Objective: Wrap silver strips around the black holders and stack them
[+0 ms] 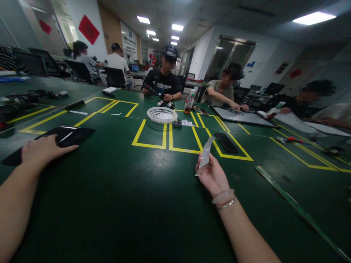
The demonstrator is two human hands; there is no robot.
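Observation:
At the left, my left hand [42, 149] lies on a flat black panel [79, 135], thumb stretched out to the right. Its fingers are apart, though their tips are partly hidden. The panel rests on the green table and has white streaks on it. Right of centre, my right hand [213, 174] is raised above the table with its fingers closed on a curved, pale translucent strip [206, 155]. The strip stands up from the fingers, and a small pale end sticks out below them. A black phone-like slab [226, 142] lies just beyond this hand.
A round white plastic grille [162, 115] and a bottle [189, 102] stand mid-table. Yellow tape outlines [149, 146] mark the green table [137, 204]. A long green strip [296, 202] lies at the right. Cables [30, 95] lie far left. Co-workers [164, 80] sit opposite.

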